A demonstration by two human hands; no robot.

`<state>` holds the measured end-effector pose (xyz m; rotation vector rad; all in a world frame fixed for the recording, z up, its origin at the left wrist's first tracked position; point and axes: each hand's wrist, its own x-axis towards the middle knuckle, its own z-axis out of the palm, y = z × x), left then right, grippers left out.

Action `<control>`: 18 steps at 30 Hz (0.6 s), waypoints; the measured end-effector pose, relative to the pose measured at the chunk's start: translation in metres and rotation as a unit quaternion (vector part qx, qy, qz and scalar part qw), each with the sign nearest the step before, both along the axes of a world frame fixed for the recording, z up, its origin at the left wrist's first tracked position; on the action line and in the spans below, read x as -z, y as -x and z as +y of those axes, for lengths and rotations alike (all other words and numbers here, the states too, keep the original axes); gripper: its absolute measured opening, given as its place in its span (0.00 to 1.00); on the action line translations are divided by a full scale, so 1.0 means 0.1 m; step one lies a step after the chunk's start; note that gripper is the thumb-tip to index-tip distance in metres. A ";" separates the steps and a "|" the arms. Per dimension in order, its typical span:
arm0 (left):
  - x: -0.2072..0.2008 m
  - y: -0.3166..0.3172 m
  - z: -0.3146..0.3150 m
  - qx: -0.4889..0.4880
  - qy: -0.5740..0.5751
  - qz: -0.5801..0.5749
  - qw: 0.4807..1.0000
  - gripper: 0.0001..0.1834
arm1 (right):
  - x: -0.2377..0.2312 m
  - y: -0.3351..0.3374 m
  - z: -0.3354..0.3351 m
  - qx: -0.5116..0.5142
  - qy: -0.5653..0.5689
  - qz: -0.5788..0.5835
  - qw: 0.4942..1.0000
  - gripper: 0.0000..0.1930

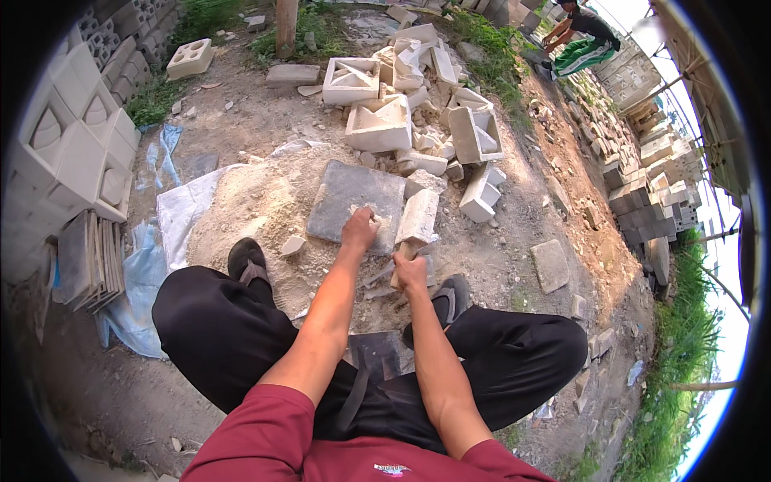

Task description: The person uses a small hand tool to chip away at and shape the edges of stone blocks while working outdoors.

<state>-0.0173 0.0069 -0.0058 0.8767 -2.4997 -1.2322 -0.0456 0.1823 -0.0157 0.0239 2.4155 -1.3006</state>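
My right hand (pixel 411 271) is wrapped round the short handle of a dusty, pale block-headed mallet (pixel 418 215). The mallet head rests or hovers at the right edge of a flat grey slab (pixel 341 193) on the ground; I cannot tell which. Over the slab's lower middle is my left hand (pixel 360 230), fingers curled closed beside pale crumbs; what they hold, if anything, is hidden. A heap of sandy crushed material (pixel 253 205) spreads left of the slab, with a pale chunk (pixel 292 246) near my foot.
Broken pale hollow blocks (pixel 379 124) are piled beyond the slab. Patterned blocks (pixel 80 128) are stacked at the left, above thin boards (pixel 88 261). A white sack (pixel 186 210) lies under the heap's edge. Another person (pixel 585 36) bends over at the far right.
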 end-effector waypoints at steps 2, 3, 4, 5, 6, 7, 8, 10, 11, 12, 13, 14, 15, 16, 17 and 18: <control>0.03 0.08 0.01 -0.033 0.026 -0.031 0.999 0.14 | -0.06 0.00 -0.04 -0.019 0.014 0.034 0.999 0.21; 0.04 0.10 0.02 -0.030 0.025 -0.030 0.999 0.14 | -0.09 0.02 -0.05 -0.040 0.029 0.070 0.996 0.18; 0.12 -0.01 -0.08 -0.033 0.022 -0.061 0.997 0.13 | -0.25 -0.09 -0.18 -0.064 0.055 0.019 0.996 0.18; 0.16 -0.08 -0.15 -0.034 0.019 -0.088 0.995 0.13 | -0.39 -0.18 -0.29 -0.069 0.059 0.012 0.996 0.18; 0.14 -0.09 -0.12 -0.030 0.017 -0.090 0.995 0.13 | -0.51 -0.20 -0.30 -0.074 0.094 0.010 0.993 0.18; 0.13 -0.12 -0.09 -0.031 0.008 -0.072 0.997 0.12 | -0.57 -0.22 -0.33 -0.080 0.130 0.008 0.988 0.18; 0.12 -0.14 -0.08 -0.034 -0.002 -0.054 0.998 0.12 | -0.51 -0.20 -0.36 -0.079 0.128 0.005 0.989 0.18; 0.09 -0.16 -0.05 -0.054 -0.010 -0.056 0.997 0.12 | -0.42 -0.19 -0.41 -0.069 0.154 0.016 0.986 0.19; 0.07 -0.15 -0.03 -0.073 -0.018 -0.055 0.996 0.12 | -0.35 -0.21 -0.41 -0.067 0.153 0.015 0.986 0.19; 0.08 -0.16 -0.03 -0.072 -0.016 -0.056 0.996 0.12 | -0.28 -0.23 -0.42 -0.063 0.114 0.066 0.989 0.19; 0.12 -0.16 -0.05 -0.076 -0.011 -0.028 0.997 0.12 | -0.23 -0.23 -0.44 -0.062 0.074 0.118 0.988 0.19; 0.15 -0.16 -0.06 -0.077 -0.007 0.000 0.997 0.11 | -0.18 -0.21 -0.39 -0.061 0.076 0.120 0.988 0.19; 0.21 -0.18 -0.12 -0.080 -0.003 0.002 0.997 0.11 | -0.14 -0.18 -0.37 -0.084 0.044 0.037 0.995 0.18; 0.29 -0.23 -0.17 -0.068 0.026 0.018 0.997 0.11 | -0.18 -0.19 -0.38 -0.108 0.009 -0.050 0.993 0.18; 0.36 -0.26 -0.21 -0.055 0.055 0.035 0.996 0.10 | -0.23 -0.17 -0.40 -0.112 0.012 -0.049 0.992 0.18; 0.41 -0.32 -0.28 -0.063 0.058 0.030 0.996 0.10 | -0.39 -0.18 -0.50 -0.122 -0.010 -0.050 0.991 0.17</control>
